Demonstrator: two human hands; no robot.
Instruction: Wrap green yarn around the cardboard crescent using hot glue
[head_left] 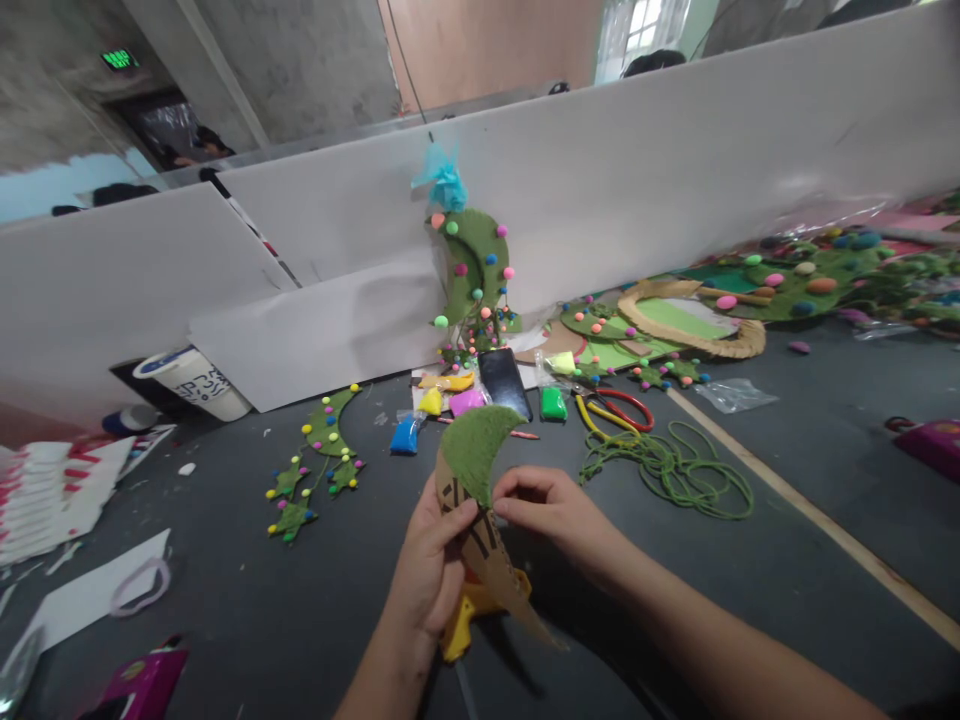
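Note:
My left hand (pixel 439 555) grips a cardboard crescent (pixel 480 545) with dark printed marks, thumb pressed on its face. Green felt (pixel 480 445) covers the crescent's upper end, while the lower part is bare brown cardboard. At the felt's lower right edge, my right hand (pixel 551 505) has its thumb and fingertips pinched together, touching the felt. Below the crescent lies a yellow glue gun (pixel 469 615), partly hidden by my left hand and the cardboard.
A finished green crescent (pixel 484 265) with coloured balls hangs by the white partition (pixel 637 170). Another crescent (pixel 330 425) with stars lies left. Green cord (pixel 675 470), scissors (pixel 619 410), a phone (pixel 505 382) and clay packets (pixel 405 435) lie ahead. A paper cup (pixel 191 380) stands tilted at left.

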